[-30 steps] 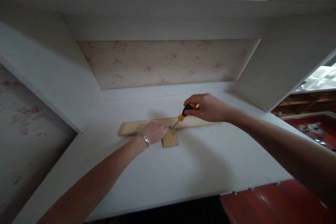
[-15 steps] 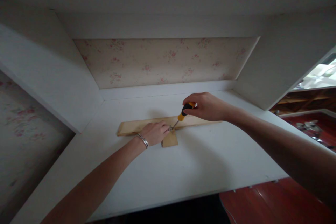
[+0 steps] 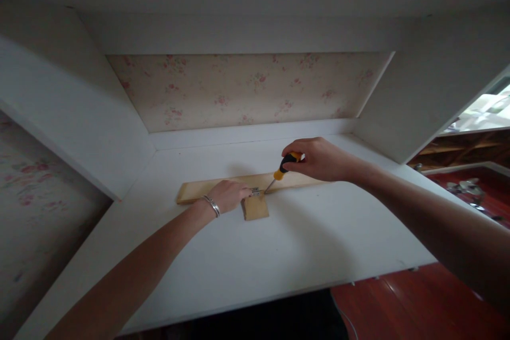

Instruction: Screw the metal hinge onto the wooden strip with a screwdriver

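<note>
A long pale wooden strip (image 3: 193, 190) lies across the white desk top (image 3: 303, 244). A small wooden block (image 3: 255, 207) sits against its near side, with a small metal piece (image 3: 256, 190) where the two meet. My left hand (image 3: 228, 194), a silver bracelet on its wrist, rests on the strip right beside that metal piece. My right hand (image 3: 319, 159) grips the orange and black handle of a screwdriver (image 3: 283, 166). The screwdriver slants down to the left and its tip touches the metal piece.
White side panels (image 3: 71, 117) close in the desk on the left and right, with flowered wallpaper (image 3: 247, 90) at the back and a shelf overhead. A red-brown wooden floor (image 3: 414, 303) shows past the desk's front edge at lower right.
My left hand has slid slightly left, uncovering more of the metal piece and block. The right hand with the screwdriver stays in place; the view has tilted a little downward.
</note>
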`<action>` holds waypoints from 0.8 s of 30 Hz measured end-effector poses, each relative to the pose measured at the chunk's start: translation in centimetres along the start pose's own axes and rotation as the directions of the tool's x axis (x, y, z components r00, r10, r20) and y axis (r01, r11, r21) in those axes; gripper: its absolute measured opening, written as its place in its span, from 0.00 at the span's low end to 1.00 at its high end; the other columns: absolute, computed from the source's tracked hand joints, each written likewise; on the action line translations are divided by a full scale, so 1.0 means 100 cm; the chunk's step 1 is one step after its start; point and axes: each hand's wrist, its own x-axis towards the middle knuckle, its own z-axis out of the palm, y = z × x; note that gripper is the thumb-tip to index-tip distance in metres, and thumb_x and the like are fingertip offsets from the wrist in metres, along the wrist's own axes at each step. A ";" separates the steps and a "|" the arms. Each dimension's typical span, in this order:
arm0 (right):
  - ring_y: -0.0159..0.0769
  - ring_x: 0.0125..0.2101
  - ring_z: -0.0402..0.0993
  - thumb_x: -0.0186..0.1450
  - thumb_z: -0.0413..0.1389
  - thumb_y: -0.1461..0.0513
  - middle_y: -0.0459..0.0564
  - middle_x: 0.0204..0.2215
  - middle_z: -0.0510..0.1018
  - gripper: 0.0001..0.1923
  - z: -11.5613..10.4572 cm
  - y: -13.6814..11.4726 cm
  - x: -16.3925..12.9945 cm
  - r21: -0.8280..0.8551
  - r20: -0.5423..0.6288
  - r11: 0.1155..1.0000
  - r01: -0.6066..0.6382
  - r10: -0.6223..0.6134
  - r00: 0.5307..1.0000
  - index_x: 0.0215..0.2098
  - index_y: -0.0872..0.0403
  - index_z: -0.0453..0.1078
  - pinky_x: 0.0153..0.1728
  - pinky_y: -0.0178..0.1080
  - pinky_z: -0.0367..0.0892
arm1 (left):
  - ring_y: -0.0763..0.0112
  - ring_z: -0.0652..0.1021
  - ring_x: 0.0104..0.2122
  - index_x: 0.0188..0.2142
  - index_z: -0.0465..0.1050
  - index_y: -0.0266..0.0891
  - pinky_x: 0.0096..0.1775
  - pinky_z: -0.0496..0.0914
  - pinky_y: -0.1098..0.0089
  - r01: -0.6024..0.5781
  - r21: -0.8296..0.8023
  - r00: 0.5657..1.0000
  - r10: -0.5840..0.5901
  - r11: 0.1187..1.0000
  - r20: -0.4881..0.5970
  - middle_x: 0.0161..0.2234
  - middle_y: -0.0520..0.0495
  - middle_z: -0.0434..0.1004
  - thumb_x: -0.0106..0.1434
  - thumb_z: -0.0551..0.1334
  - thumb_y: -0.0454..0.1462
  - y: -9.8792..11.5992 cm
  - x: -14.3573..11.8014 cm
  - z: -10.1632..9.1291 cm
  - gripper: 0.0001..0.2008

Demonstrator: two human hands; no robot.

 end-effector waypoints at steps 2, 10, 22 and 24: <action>0.32 0.28 0.69 0.61 0.54 0.55 0.47 0.31 0.77 0.13 0.000 -0.001 0.001 0.003 0.004 1.000 0.001 -0.001 1.000 0.40 0.53 0.73 0.31 0.34 0.59 | 0.68 0.76 0.36 0.39 0.74 0.42 0.37 0.68 0.69 -0.003 0.027 1.000 0.002 1.000 0.003 0.35 0.48 0.76 0.66 0.51 0.33 0.001 0.001 -0.001 0.13; 0.32 0.28 0.69 0.61 0.54 0.56 0.47 0.32 0.77 0.12 0.001 -0.001 0.001 0.001 -0.007 1.000 0.030 -0.030 1.000 0.40 0.53 0.73 0.31 0.34 0.59 | 0.64 0.78 0.31 0.38 0.72 0.37 0.30 0.68 0.67 0.112 0.106 0.992 -0.106 0.988 -0.067 0.35 0.41 0.75 0.69 0.45 0.39 0.012 0.004 0.012 0.18; 0.31 0.28 0.69 0.61 0.55 0.56 0.47 0.32 0.77 0.12 0.000 -0.008 0.004 0.028 -0.065 0.999 -0.015 0.017 0.998 0.40 0.53 0.73 0.31 0.34 0.60 | 0.63 0.79 0.32 0.36 0.73 0.38 0.30 0.67 0.67 0.458 -0.059 0.870 -0.461 0.887 -0.178 0.34 0.40 0.78 0.70 0.42 0.45 0.025 0.003 0.011 0.24; 0.31 0.29 0.70 0.61 0.54 0.56 0.48 0.33 0.77 0.12 -0.001 -0.009 0.005 0.066 -0.098 0.998 -0.022 0.028 0.995 0.40 0.53 0.73 0.32 0.34 0.61 | 0.66 0.78 0.33 0.38 0.73 0.39 0.32 0.67 0.69 0.498 -0.088 0.844 -0.506 0.863 -0.179 0.36 0.42 0.79 0.69 0.42 0.47 0.013 -0.005 0.008 0.23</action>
